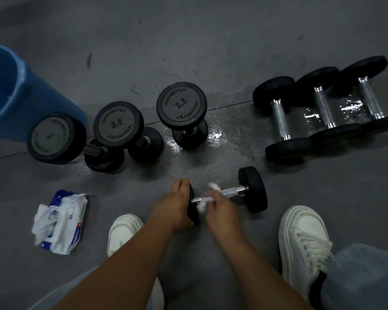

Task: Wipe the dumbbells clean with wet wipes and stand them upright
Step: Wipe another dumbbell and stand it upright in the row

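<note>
White shoes (302,238) flank a dumbbell (253,189) lying on the floor (188,41); the left hand (177,206) clasps one end and the right hand (221,209) squeezes a wet wipe (203,203) round the bar. Upright dumbbells (181,104) stand behind, with bare floor beyond. A blue bin (7,90) crosses the left edge, its contents unclear, and wipes poke from the open pack (61,222).

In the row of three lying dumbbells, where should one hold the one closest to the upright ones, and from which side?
Its chrome handle, from above: this dumbbell lies flat, its black heads keep the handle off the floor, and a neighbour blocks one side.
</note>
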A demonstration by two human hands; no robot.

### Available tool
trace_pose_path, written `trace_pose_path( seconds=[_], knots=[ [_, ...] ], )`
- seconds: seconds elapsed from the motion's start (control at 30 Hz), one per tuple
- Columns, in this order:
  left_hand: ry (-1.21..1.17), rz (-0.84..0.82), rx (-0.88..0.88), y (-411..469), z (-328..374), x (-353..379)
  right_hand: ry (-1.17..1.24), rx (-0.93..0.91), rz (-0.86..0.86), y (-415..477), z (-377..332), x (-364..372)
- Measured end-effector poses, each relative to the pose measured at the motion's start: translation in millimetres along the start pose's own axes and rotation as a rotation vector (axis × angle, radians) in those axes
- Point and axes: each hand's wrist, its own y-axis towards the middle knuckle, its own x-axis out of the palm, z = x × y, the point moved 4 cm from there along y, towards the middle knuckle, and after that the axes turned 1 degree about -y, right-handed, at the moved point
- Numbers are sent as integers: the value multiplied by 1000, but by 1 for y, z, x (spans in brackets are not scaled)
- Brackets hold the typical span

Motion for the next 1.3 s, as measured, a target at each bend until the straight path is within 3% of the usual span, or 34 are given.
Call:
trace_pose_path(
  seconds=[0.07, 0.13, 0.33, 0.47, 0.67, 0.83, 1.03, 1.1, 1.23, 1.3],
  knots=[
    [4, -4, -3, 1, -2, 1, 87, -49, 225, 12, -2, -26],
    [1, -5, -1, 1, -2, 1, 109, -39, 313, 15, -7, -44],
    [37, 1, -8, 0, -2, 0, 17, 78, -12, 27, 8, -8],
    [38, 7, -11, 0, -1, -1, 78, 115, 298, 23, 20, -28],
    [38, -16, -19, 0, -1, -1, 4, 94, 463, 0, 47, -11],
    [12, -17, -11, 1, -1, -2, -447, -143, 534, -24, 26, 6],
    [0, -30, -10, 2, -2, 0, -569, -86, 395, -9, 44, 1],
    [-11, -23, -4, 2, -1, -1, -491, -70, 350, -24, 41, 11],
    [-2, 14, 16, 0, 0, -2, -273, -310, 354, -10, 16, 10],
    [29, 20, 6, -1, 1, -2, -35, -217, 346, 9, 11, -3]
  ],
)
